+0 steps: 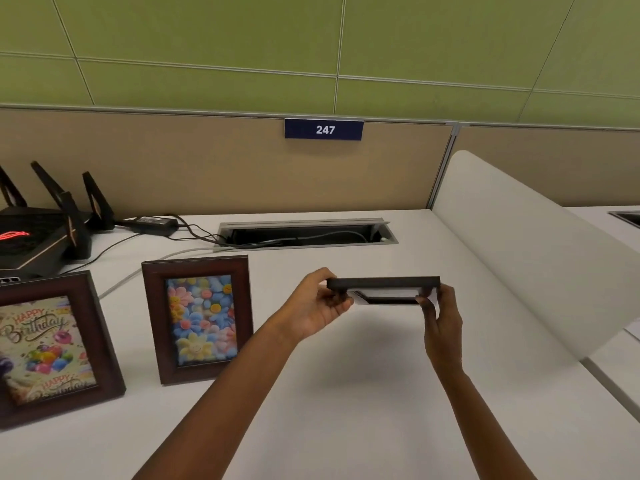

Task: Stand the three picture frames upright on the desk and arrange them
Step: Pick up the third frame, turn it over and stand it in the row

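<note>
The dark flat picture frame point(383, 282) held edge-on above the white table point(346, 393) is showing only its top edge and a sliver of its underside, so its picture is hidden. The left hand point(320, 306) and the right hand point(441, 320) are covering its two ends. At the near left, the brown wooden birthday-card frame point(59, 344) is running off the left edge. Behind it, the black angular router point(38, 230) is also getting cut off at the left. Cables are disappearing into the grey table cable slot point(304, 233), whose inside is too dark to tell.
</note>
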A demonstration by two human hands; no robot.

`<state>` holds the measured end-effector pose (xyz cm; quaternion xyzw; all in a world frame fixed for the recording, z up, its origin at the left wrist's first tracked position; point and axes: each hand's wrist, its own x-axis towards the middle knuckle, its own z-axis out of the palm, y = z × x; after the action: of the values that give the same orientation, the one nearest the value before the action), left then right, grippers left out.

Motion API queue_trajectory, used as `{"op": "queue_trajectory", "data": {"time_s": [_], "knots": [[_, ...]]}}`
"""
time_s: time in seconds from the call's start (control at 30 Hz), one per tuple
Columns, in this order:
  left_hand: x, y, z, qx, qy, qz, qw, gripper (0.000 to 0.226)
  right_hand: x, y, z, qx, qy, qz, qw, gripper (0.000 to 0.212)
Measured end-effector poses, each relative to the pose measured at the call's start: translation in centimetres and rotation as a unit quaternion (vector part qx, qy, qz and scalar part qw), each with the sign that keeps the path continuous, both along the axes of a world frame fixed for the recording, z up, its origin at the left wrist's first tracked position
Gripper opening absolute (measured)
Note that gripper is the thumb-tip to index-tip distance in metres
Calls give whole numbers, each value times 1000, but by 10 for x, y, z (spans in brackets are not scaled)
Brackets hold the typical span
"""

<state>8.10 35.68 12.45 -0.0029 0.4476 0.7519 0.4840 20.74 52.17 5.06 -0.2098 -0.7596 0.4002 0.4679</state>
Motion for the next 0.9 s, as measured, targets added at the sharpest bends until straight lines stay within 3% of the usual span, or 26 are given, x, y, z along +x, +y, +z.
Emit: {"op": "queue_trajectory", "data": {"time_s": [0.17,0.4,0.63,0.9], "knots": [[-7,-5,4,-22,67,-27,997,53,-8,-14,15,-40,65,13,997,13],[-5,-8,-31,-163,246,-15,955,65,-15,-24,19,-160,86,22,983,2],[-6,-7,-42,-187,277,-55,941,67,-19,-29,18,-232,38,52,971,11],[-12,-11,-60,-141,234,-42,961,61,-27,-40,9,-309,25,84,947,15]]}}
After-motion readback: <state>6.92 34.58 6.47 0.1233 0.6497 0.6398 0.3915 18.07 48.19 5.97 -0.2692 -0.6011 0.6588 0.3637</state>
